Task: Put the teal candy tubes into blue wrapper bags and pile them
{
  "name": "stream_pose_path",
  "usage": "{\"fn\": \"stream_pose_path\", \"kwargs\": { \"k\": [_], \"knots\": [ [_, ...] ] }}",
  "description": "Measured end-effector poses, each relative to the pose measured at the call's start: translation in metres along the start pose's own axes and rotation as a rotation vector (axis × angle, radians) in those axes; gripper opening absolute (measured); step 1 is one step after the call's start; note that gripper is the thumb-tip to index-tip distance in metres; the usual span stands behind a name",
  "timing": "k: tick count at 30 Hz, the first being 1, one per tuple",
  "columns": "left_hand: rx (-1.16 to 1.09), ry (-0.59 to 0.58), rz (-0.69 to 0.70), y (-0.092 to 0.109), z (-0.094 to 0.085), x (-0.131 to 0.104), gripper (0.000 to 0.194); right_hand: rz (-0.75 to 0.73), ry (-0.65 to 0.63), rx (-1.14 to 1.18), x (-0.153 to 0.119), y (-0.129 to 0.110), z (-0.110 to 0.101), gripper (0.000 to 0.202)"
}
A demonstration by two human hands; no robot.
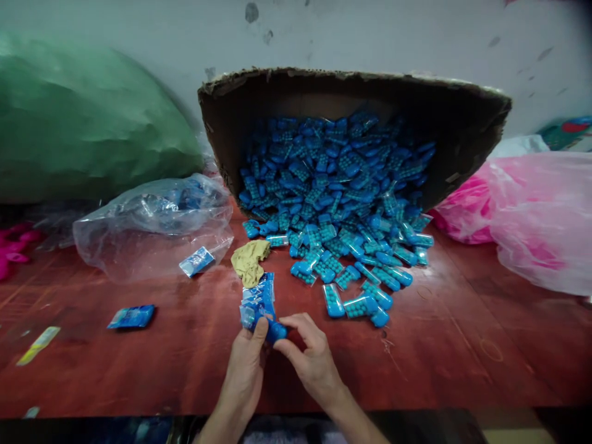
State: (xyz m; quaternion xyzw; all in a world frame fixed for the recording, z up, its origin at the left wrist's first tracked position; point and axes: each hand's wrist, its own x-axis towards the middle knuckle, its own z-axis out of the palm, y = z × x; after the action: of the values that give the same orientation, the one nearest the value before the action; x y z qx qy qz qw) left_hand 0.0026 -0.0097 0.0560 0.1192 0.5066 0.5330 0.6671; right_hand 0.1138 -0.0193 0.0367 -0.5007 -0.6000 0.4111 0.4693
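Just in front of me, between both hands, is a small clear container with a blue cap (277, 332). My left hand (245, 367) is closed around its body, the thumb lying on top. The thumb and fingers of my right hand (314, 357) pinch the blue cap end from the right. Right behind the left hand lie several flat blue packets (261, 293), overlapping each other. A crumpled yellowish cloth or paper (250, 262) touches their far end. Many similar containers (324, 262), see-through with small blue-green balls inside, spill toward me on the reddish table (439, 345).
A large cardboard box (472, 129) lies on its side, its opening toward me, heaped with containers. A clear plastic bag (152, 228) and loose blue packets (132, 317) lie left. Behind is a big green sack (83, 123); pink-filled bags (541, 216) stand right.
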Motion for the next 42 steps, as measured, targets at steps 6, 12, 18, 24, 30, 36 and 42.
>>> {"fn": "stream_pose_path", "kwargs": {
  "k": [6, 12, 18, 24, 30, 36, 42],
  "knots": [
    [-0.036, -0.118, -0.224, 0.014, -0.004, 0.006, 0.016, -0.046, 0.014, 0.076, 0.001, 0.009, -0.003, 0.041],
    [-0.183, -0.296, -0.347, 0.003, -0.019, 0.008, 0.019, 0.134, -0.113, 0.416, 0.006, 0.017, -0.009, 0.059],
    [-0.197, -0.227, -0.270, -0.009, -0.018, 0.004, 0.015, 0.147, -0.234, 0.504, 0.009, 0.016, -0.011, 0.054],
    [-0.134, -0.089, -0.193, -0.012, -0.003, 0.000, 0.017, 0.144, -0.149, 0.410, 0.000, 0.022, -0.001, 0.044],
    [-0.077, -0.170, -0.216, -0.003, -0.002, -0.002, 0.017, 0.240, -0.099, 0.519, 0.002, 0.027, 0.000, 0.034],
    [-0.097, -0.121, -0.103, -0.009, -0.002, -0.002, 0.016, 0.176, -0.057, 0.363, 0.005, 0.020, -0.001, 0.038],
    [-0.056, -0.160, -0.135, -0.011, 0.002, -0.001, 0.013, 0.299, -0.024, 0.563, 0.005, 0.024, 0.002, 0.039]
  ]
}}
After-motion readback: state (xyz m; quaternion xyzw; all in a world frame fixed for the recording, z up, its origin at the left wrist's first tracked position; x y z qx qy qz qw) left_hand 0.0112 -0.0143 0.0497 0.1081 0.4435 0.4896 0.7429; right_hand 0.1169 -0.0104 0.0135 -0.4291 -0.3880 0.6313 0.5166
